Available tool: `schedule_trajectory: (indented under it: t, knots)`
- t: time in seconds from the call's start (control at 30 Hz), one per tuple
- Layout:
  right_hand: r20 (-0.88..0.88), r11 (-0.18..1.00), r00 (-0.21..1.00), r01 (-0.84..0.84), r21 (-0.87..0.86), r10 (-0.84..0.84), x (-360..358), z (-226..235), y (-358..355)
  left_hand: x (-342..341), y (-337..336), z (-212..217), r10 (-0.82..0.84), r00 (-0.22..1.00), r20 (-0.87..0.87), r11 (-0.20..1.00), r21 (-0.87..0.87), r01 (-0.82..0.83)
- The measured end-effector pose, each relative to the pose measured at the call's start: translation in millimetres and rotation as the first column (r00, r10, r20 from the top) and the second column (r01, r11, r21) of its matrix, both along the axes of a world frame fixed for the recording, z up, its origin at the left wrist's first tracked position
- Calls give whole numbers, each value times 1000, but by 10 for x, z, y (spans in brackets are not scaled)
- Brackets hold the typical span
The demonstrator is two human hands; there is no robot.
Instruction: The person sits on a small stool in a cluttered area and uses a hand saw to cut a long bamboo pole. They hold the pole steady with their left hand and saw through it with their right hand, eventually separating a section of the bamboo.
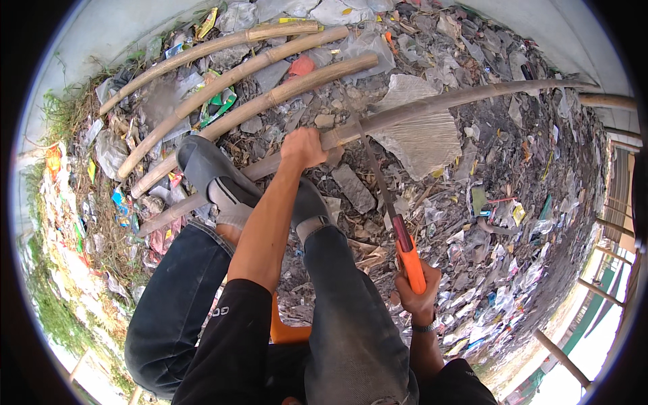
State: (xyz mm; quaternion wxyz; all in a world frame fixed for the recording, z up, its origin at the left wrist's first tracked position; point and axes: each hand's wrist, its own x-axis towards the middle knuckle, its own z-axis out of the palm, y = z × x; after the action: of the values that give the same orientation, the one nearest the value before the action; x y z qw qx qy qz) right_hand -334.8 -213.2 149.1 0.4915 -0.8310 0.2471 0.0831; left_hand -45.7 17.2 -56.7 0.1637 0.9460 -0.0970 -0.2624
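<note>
My left hand (pixel 304 148) grips a long bamboo pole (pixel 432 104) that runs from lower left to upper right across the littered ground. My right hand (pixel 416 293) holds the orange handle of a hand saw (pixel 378 179). The saw's thin blade reaches up to the pole and meets it just right of my left hand. My two grey shoes (pixel 202 162) rest on or beside the pole, and my legs in dark jeans fill the lower middle.
Three more bamboo poles (pixel 223 77) lie side by side at the upper left. The ground is covered with plastic scraps, stones and wrappers. Under me sits an orange stool (pixel 287 331). A bamboo railing (pixel 560 358) stands at the right.
</note>
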Motion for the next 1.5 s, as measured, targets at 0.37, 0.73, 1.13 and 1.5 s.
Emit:
schedule_trajectory:
  t: [0.37,0.73,1.13,1.5]
  knots:
    - [70,999,997,-32,31,30,-109,-274,-126,-18,-38,72,-17,999,-51,999,26,19]
    - [23,1000,999,-29,-5,29,-433,-342,-157,145,-1,175,-25,997,-75,1000,9,26]
    - [175,998,983,-58,19,54,770,-736,117,-29,-108,135,-25,997,-67,1000,4,25]
    - [151,998,987,43,47,-50,418,-605,-46,45,-115,209,-5,998,-62,996,84,10]
